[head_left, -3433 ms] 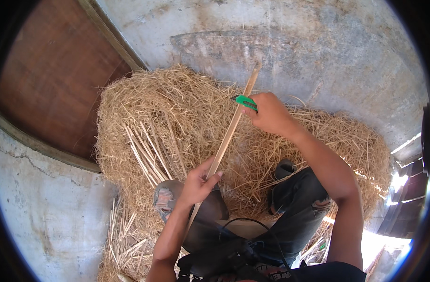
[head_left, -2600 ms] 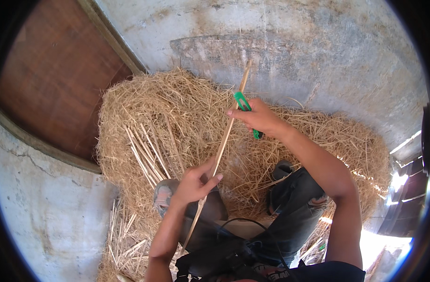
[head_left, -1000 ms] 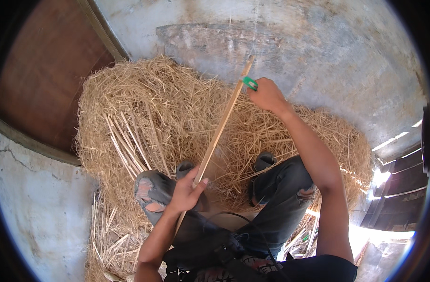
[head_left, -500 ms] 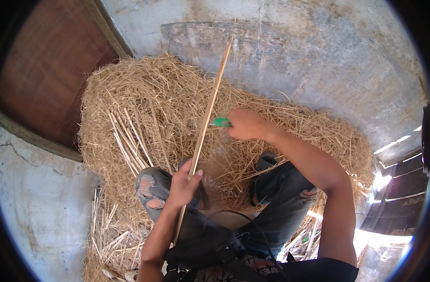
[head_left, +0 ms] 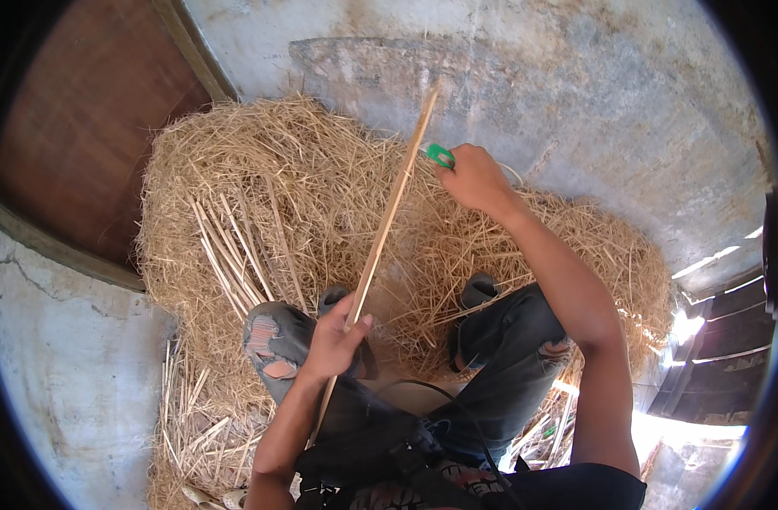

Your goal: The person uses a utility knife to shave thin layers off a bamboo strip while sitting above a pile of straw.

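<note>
A long, pale bamboo strip (head_left: 387, 223) slants up and away from my lap, its far tip in front of the wall. My left hand (head_left: 333, 340) is closed around its lower part, thumb on top, above my left thigh. In my right hand (head_left: 479, 180) is a green-handled cutter knife (head_left: 439, 155), gripped in closed fingers. Its short metal blade meets the strip's right edge not far below the far tip. How deep the blade bites cannot be made out. The strip's near end passes under my left wrist and forearm.
Straw or wood shavings (head_left: 295, 144) lie heaped before me, against a stained grey wall (head_left: 593, 110). Several thin sticks (head_left: 236, 255) lean at my left knee. More loose sticks (head_left: 206, 438) lie at lower left. A brown panel (head_left: 91, 136) stands at far left.
My right hand and the knife have moved up and slightly right along the strip, toward its far tip. The strip has tilted a little to the right. My left hand still grips it.
</note>
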Tool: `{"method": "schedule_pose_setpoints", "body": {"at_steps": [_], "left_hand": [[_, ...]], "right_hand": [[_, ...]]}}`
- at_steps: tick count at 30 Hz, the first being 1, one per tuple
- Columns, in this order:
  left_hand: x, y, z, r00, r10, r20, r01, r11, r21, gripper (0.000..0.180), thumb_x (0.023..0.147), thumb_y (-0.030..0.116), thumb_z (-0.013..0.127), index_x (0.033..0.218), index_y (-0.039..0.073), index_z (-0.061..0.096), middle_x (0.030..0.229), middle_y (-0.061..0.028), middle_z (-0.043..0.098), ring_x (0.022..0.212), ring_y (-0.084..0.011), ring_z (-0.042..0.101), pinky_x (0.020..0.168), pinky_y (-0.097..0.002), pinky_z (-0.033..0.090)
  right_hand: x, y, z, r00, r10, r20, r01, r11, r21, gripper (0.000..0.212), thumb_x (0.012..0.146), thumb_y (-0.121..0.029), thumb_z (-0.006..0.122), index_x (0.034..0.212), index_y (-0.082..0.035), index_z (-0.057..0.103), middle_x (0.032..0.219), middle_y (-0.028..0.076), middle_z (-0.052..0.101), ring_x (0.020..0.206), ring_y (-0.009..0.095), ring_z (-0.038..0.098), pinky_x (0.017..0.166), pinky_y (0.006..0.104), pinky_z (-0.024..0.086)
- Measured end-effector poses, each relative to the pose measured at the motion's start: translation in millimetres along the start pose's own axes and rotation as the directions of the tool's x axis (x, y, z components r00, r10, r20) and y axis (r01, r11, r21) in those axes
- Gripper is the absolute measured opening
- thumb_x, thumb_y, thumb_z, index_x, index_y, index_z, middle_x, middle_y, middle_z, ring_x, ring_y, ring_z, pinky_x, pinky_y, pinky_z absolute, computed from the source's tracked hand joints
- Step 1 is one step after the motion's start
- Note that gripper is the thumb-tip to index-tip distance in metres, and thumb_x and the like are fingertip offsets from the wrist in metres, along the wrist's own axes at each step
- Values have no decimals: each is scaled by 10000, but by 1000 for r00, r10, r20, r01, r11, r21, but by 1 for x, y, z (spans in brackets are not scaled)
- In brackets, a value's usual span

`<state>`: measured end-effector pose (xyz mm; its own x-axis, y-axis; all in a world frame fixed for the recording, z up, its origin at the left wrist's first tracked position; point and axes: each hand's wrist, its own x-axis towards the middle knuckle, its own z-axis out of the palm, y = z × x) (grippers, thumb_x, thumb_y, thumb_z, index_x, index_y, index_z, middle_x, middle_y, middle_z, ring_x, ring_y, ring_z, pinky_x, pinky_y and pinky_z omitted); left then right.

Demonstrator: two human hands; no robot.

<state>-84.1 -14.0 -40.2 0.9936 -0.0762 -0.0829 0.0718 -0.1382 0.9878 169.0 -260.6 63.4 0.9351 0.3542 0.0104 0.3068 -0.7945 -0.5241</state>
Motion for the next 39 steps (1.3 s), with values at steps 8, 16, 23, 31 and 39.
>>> {"method": "schedule_pose_setpoints", "body": {"at_steps": [8,16,23,31,39], "left_hand": [[-2,6,1,998,-53,23,54,996,-72,506,1056,87,585,1541,27,453,662,95,421,523,-16,351,489,-221,270],[4,13,-1,993,-116,8,115,968,-225,471,1044,100,612,1499,44,502,694,91,454,553,-12,372,509,-208,295],[3,5,1,999,-19,40,19,1000,-15,514,1048,110,612,1533,29,463,671,99,429,532,-18,355,496,-219,270],[2,-4,2,999,7,43,-9,999,43,498,1044,89,610,1520,27,480,686,95,435,577,-18,381,531,-219,298],[8,0,-2,998,-57,9,57,998,-19,490,1046,86,593,1516,14,474,743,77,491,597,-28,404,556,-220,308]], "right_hand": [[0,7,16,986,-116,117,121,992,-36,312,897,-224,632,783,62,685,674,240,652,651,395,679,670,516,545],[-26,-34,31,949,-223,224,215,975,59,318,899,-223,629,751,52,685,633,208,632,626,364,677,648,495,550],[10,10,-8,999,45,-18,-45,999,1,286,890,-191,637,814,75,706,689,216,660,647,364,687,637,483,556],[7,20,7,999,-7,52,10,998,-58,285,884,-181,614,862,92,695,793,273,684,715,411,698,699,513,555],[-27,8,43,939,-316,136,324,945,-37,295,864,-194,627,747,73,666,666,244,649,602,388,654,612,506,532]]}}
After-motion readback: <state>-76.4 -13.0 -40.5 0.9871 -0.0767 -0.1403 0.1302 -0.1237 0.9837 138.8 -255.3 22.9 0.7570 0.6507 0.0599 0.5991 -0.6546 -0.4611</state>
